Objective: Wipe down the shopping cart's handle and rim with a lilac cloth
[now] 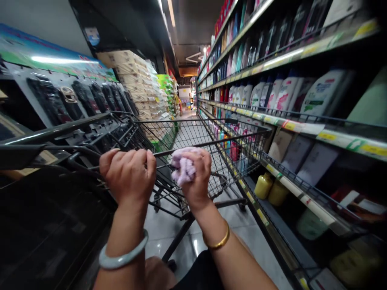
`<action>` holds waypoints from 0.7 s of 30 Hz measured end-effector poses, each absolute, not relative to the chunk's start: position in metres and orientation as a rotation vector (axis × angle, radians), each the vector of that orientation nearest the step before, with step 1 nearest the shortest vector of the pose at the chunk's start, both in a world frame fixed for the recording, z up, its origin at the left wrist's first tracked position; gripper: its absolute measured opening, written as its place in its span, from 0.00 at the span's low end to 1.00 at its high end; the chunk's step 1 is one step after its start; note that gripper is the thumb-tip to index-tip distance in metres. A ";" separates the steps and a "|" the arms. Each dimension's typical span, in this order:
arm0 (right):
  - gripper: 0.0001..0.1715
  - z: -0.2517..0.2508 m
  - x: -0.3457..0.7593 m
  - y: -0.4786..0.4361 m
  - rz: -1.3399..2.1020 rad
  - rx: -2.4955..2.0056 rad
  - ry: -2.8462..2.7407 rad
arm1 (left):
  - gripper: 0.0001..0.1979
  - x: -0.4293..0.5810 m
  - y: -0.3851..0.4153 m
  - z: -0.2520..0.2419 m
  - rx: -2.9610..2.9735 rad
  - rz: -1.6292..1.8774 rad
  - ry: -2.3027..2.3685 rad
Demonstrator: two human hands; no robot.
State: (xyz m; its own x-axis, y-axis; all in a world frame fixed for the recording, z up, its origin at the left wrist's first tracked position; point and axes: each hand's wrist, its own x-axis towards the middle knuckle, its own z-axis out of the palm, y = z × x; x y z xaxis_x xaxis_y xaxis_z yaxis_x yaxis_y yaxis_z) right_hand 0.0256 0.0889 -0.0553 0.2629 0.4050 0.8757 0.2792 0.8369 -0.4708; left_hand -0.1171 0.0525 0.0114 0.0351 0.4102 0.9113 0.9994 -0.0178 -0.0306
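In the head view, my left hand [130, 171] is closed around a dark bar of a black wire shopping cart [242, 137], with a pale bangle [122, 257] on its wrist. Bunched in my right hand [199, 173] is a crumpled lilac cloth [184, 169], held against the same near side of the cart. A gold bangle [218, 238] circles the right wrist. Through the wire mesh of the basket the floor shows.
Shelves [302, 125] of shampoo bottles [288, 92] and boxes line the right side, close to the cart. Packaged dark goods [84, 98] hang on the left, with stacked cartons [130, 76] beyond. A tiled aisle runs ahead. Yellow jars [263, 186] stand on a low shelf.
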 end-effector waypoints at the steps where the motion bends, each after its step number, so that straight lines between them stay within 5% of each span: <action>1: 0.16 -0.046 0.019 0.086 0.043 -0.583 -1.393 | 0.13 -0.114 0.052 0.009 -1.529 -1.013 -1.469; 21: 0.14 -0.048 0.034 0.120 -0.390 -0.484 -1.523 | 0.03 -0.113 0.075 -0.015 -1.356 -1.098 -1.347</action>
State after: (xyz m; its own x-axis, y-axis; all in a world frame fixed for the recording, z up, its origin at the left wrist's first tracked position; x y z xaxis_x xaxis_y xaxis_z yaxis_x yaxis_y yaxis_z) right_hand 0.0340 0.1205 -0.0476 0.0187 0.0562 0.9982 0.5291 0.8466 -0.0576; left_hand -0.1129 0.0750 -0.0151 0.0107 0.1972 0.9803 0.9999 0.0027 -0.0114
